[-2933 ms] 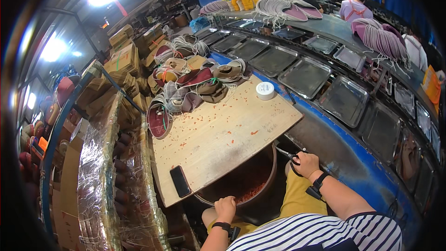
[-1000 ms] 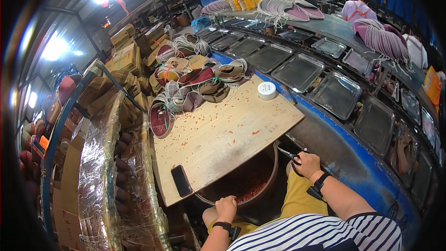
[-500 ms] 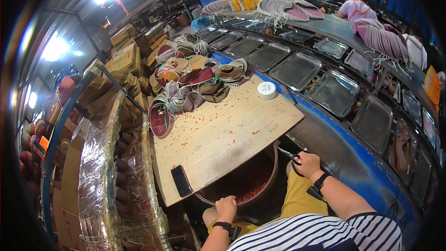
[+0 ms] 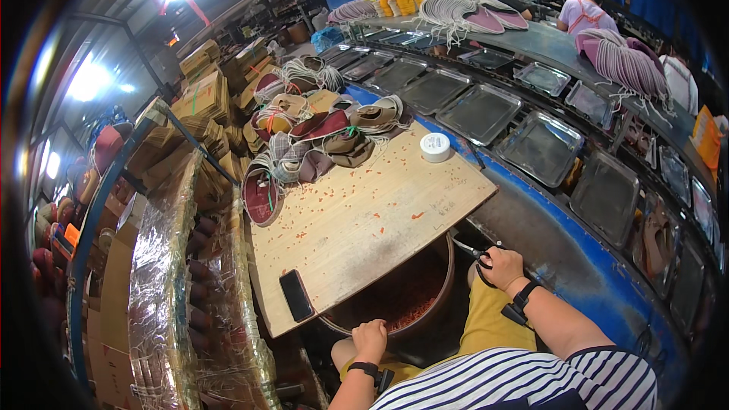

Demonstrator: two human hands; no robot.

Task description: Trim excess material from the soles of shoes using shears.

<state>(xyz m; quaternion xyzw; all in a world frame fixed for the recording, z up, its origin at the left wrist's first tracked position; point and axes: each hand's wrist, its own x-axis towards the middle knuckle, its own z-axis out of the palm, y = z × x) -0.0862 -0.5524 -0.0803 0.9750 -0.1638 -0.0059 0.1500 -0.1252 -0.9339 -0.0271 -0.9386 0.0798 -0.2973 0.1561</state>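
Observation:
My right hand is closed on a pair of scissors with black handles, held above my right thigh beside the table's front corner. The metal blades stick out to the left of my fingers. My left hand rests with curled fingers at the near rim of a round bin; nothing shows in it. Reddish scraps lie inside the bin, partly under the wooden table. A dark phone lies at the table's near left corner. Bundled shoe uppers, tied with cords, are heaped along the far edge.
A white round tub and orange scraps sit on the table. To the right, metal trays line a conveyor; stacked uppers lie on a shelf behind it. Wrapped racks and cardboard stacks flank the left. Two people work at the back.
The conveyor trays have shifted slightly toward the far left. Both my hands, the scissors and the things on the table stay where they were.

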